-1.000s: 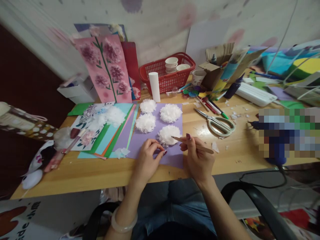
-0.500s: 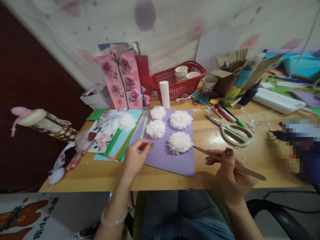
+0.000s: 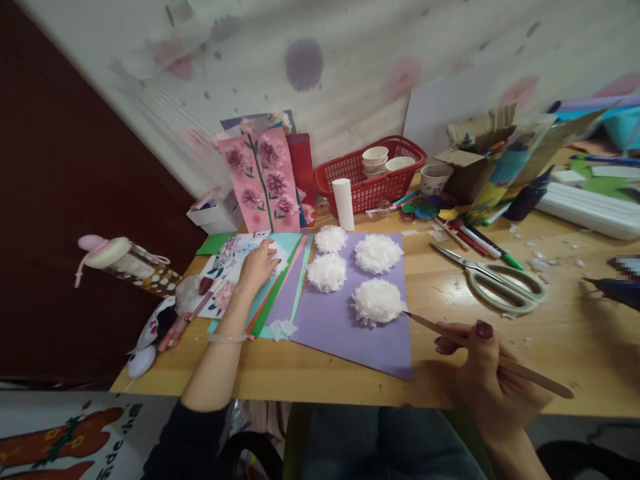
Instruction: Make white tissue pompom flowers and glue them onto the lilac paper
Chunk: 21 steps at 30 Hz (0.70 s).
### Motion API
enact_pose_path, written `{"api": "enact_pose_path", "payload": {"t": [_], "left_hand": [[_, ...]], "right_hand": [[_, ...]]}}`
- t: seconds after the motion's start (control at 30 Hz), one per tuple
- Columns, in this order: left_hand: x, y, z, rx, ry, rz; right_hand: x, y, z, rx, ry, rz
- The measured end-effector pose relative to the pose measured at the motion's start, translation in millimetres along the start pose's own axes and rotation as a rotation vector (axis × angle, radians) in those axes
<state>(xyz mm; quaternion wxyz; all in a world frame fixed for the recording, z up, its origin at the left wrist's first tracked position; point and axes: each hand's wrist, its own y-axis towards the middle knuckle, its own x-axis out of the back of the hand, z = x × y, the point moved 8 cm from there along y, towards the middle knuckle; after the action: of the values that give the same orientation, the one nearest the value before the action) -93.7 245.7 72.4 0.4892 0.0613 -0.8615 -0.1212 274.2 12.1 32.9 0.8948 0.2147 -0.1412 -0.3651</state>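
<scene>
My right hand (image 3: 487, 377) is closed round a thin wooden stick (image 3: 530, 375). The stick's tip touches the edge of the nearest white tissue flower (image 3: 376, 301). That flower lies with several others on a purple sheet (image 3: 350, 337). My left hand (image 3: 256, 265) reaches out to the left over a fanned stack of coloured papers (image 3: 280, 290). Its fingers curl on a white tissue tuft (image 3: 273, 250) lying on a flower picture there.
Green-handled scissors (image 3: 500, 283) and markers (image 3: 475, 237) lie right of the purple sheet. Behind stand a white roll (image 3: 343, 203), a red basket (image 3: 370, 190) with cups, a cardboard box (image 3: 465, 167) and a pink flower card (image 3: 263, 180). A dark glue gun (image 3: 617, 290) lies far right.
My left hand left the purple sheet and travelled left and away onto the paper stack. My right hand drew back from the flower with the stick. The view swung left.
</scene>
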Motion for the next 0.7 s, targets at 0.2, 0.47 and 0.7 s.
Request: {"api": "enact_pose_path", "payload": {"t": [0.2,0.47,0.7], "left_hand": [[10.7,-4,6,0.102,-0.102,-0.096],[7.6,-45,-9,0.271,-0.500,0.027],[-38.7,-118,-41,0.563,-1.070,0.323]], "right_hand": [[1,0,-3,-0.018,0.012,0.005],[2,0,-2,-0.048,0.047,-0.038],[2,0,1,-0.056,0.107,-0.043]]}}
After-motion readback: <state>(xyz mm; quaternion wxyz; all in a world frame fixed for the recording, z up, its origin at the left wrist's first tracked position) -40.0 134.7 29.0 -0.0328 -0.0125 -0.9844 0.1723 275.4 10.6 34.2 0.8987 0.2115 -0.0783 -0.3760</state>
